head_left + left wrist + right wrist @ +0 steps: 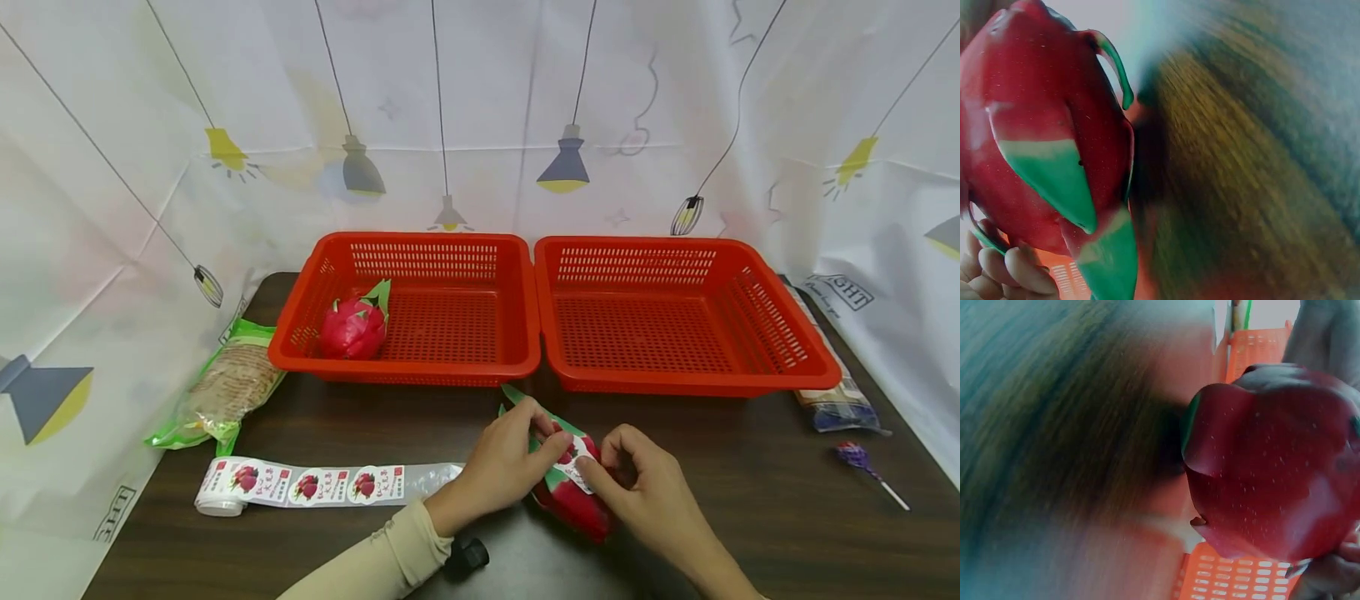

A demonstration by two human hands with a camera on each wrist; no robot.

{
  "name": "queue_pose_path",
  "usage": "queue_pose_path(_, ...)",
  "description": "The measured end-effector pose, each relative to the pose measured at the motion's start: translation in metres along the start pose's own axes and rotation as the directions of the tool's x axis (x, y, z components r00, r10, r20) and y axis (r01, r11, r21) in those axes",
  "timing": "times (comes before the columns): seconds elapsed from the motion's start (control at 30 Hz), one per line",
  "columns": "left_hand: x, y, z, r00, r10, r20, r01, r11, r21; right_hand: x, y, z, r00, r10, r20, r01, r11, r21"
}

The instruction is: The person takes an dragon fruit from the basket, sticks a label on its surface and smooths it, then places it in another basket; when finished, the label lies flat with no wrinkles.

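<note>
A red dragon fruit (573, 510) with green-tipped scales lies slanted in front of me, between both hands. On its upper side is a white printed sticker (576, 471). My left hand (501, 457) holds the fruit from the left, with thumb and finger bent at the sticker's upper part. From the right, my right hand (651, 492) grips the fruit, its thumb on the lower part of the sticker. Both wrist views show the dragon fruit (1041, 125) close up with fingers curled at its edge; the sticker is hidden there.
A second dragon fruit (352, 329) sits in the left red basket (405, 368), beside another red basket (690, 383). The sticker roll (220, 493) trails its strip rightward. A bagged food packet (232, 387) lies left; a lollipop (852, 454) and another packet (843, 410) lie right.
</note>
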State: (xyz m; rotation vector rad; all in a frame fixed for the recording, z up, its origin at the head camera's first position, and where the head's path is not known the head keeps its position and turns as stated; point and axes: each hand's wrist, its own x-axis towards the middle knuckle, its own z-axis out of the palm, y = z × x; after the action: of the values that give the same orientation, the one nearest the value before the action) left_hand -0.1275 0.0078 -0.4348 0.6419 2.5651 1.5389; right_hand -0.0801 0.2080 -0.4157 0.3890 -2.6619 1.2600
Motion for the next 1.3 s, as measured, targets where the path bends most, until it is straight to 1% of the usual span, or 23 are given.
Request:
queue_pose_path(0.07,0.000,-0.001,-0.001,1.000,-0.018,0.017,0.019,0.998,-0.058,0.000,0.003,-0.002,1.000,-0.017,0.025,0.016,0.999,0.048)
queue_pose_path(0.13,0.000,-0.003,-0.001,0.999,-0.021,0.026,0.024,0.994,-0.110,-0.002,0.007,-0.005,0.997,-0.058,0.052,0.053,0.993,0.101)
queue_pose_path(0.23,0.000,-0.005,-0.001,1.000,-0.013,0.023,0.016,0.989,-0.150,-0.004,0.013,-0.010,0.990,-0.110,0.092,0.093,0.982,0.166)
queue_pose_path(0.3,-0.001,-0.005,-0.002,1.000,-0.009,0.020,0.012,0.986,-0.165,-0.006,0.016,-0.013,0.988,-0.112,0.109,0.093,0.981,0.171)
queue_pose_path(0.4,-0.002,-0.006,-0.002,1.000,-0.011,0.020,0.015,0.985,-0.171,-0.008,0.018,-0.014,0.989,-0.093,0.118,0.077,0.989,0.127)
queue_pose_path(0.6,-0.005,-0.009,-0.002,1.000,-0.018,0.011,0.020,0.984,-0.175,-0.010,0.013,-0.011,0.991,-0.098,0.091,0.099,0.995,-0.014)
queue_pose_path(0.67,-0.005,-0.010,-0.002,1.000,-0.020,0.007,0.021,0.984,-0.177,-0.010,0.011,-0.010,0.992,-0.085,0.093,0.089,0.996,-0.032)
queue_pose_path(0.73,-0.005,-0.011,-0.002,1.000,-0.018,0.001,0.018,0.984,-0.179,-0.011,0.010,-0.010,0.992,-0.067,0.104,0.070,0.997,-0.023)
queue_pose_path(0.8,-0.005,-0.011,-0.002,1.000,-0.016,-0.004,0.015,0.983,-0.182,-0.011,0.010,-0.011,0.991,-0.041,0.129,0.038,0.999,0.020)
queue_pose_path(0.9,-0.005,-0.011,-0.003,1.000,-0.012,-0.015,0.009,0.983,-0.186,-0.011,0.010,-0.012,0.986,0.022,0.166,-0.038,0.995,0.095)
queue_pose_path(0.93,-0.006,-0.011,-0.003,1.000,-0.012,-0.020,0.008,0.983,-0.186,-0.010,0.010,-0.012,0.985,0.033,0.171,-0.054,0.992,0.117)
queue_pose_path(0.97,-0.006,-0.011,-0.003,1.000,-0.010,-0.023,0.006,0.983,-0.185,-0.010,0.009,-0.012,0.986,0.033,0.162,-0.054,0.990,0.127)
queue_pose_path(1.0,-0.006,-0.011,-0.003,1.000,-0.008,-0.028,0.003,0.983,-0.183,-0.010,0.009,-0.010,0.990,0.026,0.139,-0.042,0.992,0.117)
queue_pose_path(1.03,-0.006,-0.011,-0.003,0.999,-0.005,-0.032,-0.001,0.984,-0.181,-0.009,0.009,-0.008,0.995,-0.003,0.104,-0.008,0.995,0.104)
queue_pose_path(1.1,-0.006,-0.011,-0.003,0.999,0.000,-0.040,-0.007,0.985,-0.174,-0.008,0.008,-0.003,0.996,-0.087,0.025,0.086,0.995,0.055)
queue_pose_path(1.17,-0.005,-0.010,-0.003,0.999,0.004,-0.040,-0.011,0.986,-0.169,-0.008,0.007,0.002,0.980,-0.194,-0.046,0.194,0.981,-0.015)
queue_pose_path(1.2,-0.005,-0.009,-0.003,0.999,0.005,-0.038,-0.011,0.986,-0.168,-0.009,0.007,0.005,0.970,-0.235,-0.067,0.233,0.972,-0.044)
queue_pose_path(1.27,-0.005,-0.008,-0.003,0.999,0.003,-0.032,-0.009,0.986,-0.168,-0.010,0.007,0.007,0.955,-0.288,-0.072,0.283,0.957,-0.068)
queue_pose_path(1.3,-0.005,-0.008,-0.003,1.000,0.003,-0.029,-0.008,0.986,-0.168,-0.012,0.006,0.008,0.952,-0.298,-0.065,0.293,0.953,-0.075)
